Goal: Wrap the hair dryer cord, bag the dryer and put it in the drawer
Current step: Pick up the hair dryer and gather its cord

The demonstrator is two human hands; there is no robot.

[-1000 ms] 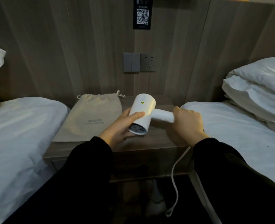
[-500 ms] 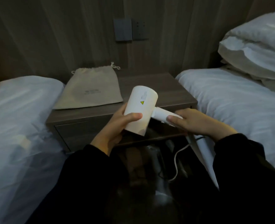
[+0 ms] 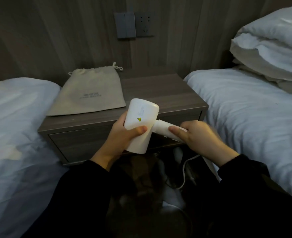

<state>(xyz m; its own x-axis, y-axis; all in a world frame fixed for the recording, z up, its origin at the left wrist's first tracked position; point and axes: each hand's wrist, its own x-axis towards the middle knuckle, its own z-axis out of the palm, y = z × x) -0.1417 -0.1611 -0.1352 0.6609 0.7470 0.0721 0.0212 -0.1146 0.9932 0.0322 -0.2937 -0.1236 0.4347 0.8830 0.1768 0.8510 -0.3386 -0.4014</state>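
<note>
1. The left hand (image 3: pixel 122 134) is clamped round the barrel of the white plastic hair dryer (image 3: pixel 141 125), held in front of the grey wooden counter (image 3: pixel 167 93); the right hand (image 3: pixel 195 136) is curled on its handle.
2. Risk: the white cord (image 3: pixel 184 172) dangles to the floor, so wrapping could snag it.
3. The beige drawstring cloth bag (image 3: pixel 90 93) lies flat, unopened.
4. Since half a second ago, the right fingers have closed further round the handle.

Hotel bedroom, twin beds (image 3: pixel 244 107), nightstand (image 3: pixel 159 93)

right hand (image 3: pixel 200 136) motion-blurred, covers dryer handle (image 3: pixel 164 130) end; cord (image 3: pixel 184 170) lost in dark floor; bag print (image 3: pixel 91 95) unreadable
</note>
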